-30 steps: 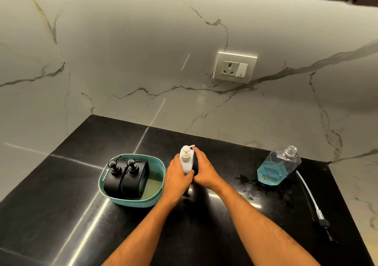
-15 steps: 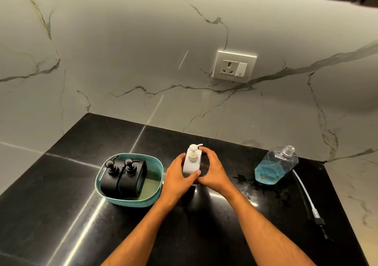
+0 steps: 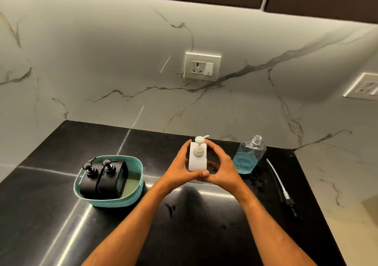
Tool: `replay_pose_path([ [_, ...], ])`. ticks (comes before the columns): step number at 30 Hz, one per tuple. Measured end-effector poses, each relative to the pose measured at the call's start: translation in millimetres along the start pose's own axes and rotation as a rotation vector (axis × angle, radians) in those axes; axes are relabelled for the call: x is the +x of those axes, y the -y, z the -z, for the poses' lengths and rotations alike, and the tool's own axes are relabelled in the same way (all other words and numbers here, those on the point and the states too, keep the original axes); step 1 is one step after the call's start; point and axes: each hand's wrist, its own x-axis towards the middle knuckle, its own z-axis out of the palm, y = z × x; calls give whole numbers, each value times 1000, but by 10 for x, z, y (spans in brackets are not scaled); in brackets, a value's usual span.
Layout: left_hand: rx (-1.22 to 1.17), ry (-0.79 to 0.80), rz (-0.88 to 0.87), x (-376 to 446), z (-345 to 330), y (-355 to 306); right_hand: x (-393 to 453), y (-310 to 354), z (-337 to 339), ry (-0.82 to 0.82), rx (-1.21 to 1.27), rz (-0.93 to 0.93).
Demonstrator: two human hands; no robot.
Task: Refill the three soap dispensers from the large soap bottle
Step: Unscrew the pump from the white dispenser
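**Both hands on the white dispenser**

Your left hand (image 3: 180,169) and right hand (image 3: 222,166) clasp the white soap dispenser (image 3: 197,159) upright on the black counter (image 3: 61,214). Right of your grip stands the uncapped soap bottle (image 3: 248,157); left, two black dispensers (image 3: 102,176) in the teal basket (image 3: 114,203).

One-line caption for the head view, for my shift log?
Both hands, left and right, hold the white dispenser upright beside the uncapped blue soap bottle.
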Motion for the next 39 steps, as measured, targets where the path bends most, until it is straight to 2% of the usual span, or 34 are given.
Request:
replay_pose_path([
  [6,52,-88,-79,-40,-246,-112,-264,69,358,86,91,-36],
  [8,63,-92,-92,-57,-306,-101,-333,193,386,-28,126,-26],
  [11,140,-87,-102,-65,-421,-50,-361,364,317,-261,-126,39],
  [14,210,-97,-89,-69,-559,-20,-364,380,229,-340,-388,102],
  [17,236,-95,-98,-106,-642,-23,-368,348,234,-385,-420,83],
  [23,214,-105,-79,-173,-623,-35,-423,424,357,-196,-256,40],
  [28,216,-100,-73,-178,-676,-55,-417,497,321,-268,-461,81],
  [34,255,-100,-53,-198,-739,-16,-478,530,351,-187,-460,97],
  [39,296,-89,-20,-208,-785,24,-485,514,354,-228,-553,54],
])
